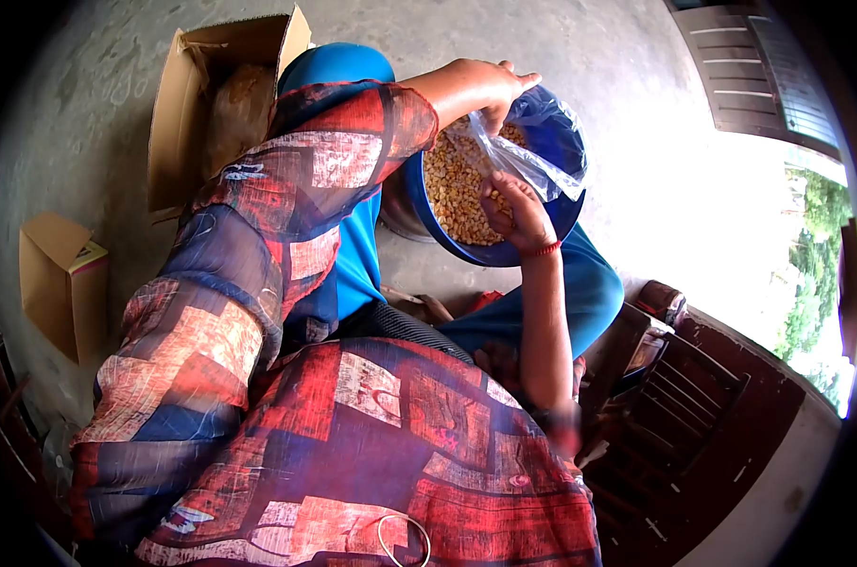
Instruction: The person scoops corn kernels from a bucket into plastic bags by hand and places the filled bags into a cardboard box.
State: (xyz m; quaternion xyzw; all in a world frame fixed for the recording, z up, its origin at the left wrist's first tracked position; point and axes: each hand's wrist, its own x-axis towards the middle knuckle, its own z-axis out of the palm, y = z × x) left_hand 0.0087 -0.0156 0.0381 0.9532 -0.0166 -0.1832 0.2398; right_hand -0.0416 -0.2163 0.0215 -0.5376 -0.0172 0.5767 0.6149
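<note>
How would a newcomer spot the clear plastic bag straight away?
Find the blue tub of yellowish kernels. Over its mouth is the right hand, with a red bracelet at its wrist. The clear plastic bag shows just above that hand in the picture: crinkled, see-through film against the tub's opaque blue wall.

Strong daylight comes from the right of the grip, burning the floor (650, 156) there to white and washing out the greenery (811, 265) beyond. Glare streaks the plastic bag (545, 172) at the right hand (518, 213). That hand and the left hand (490, 87) are well lit and fairly clear. Left of the grip, the cardboard box (168, 151) is shadowed inside; below right, the wooden furniture (679, 406) is dim. Nearer the body, the right cuff (565, 437) blurs. Wide-lens distortion bends the outer lines, and the corners fall to black.
</note>
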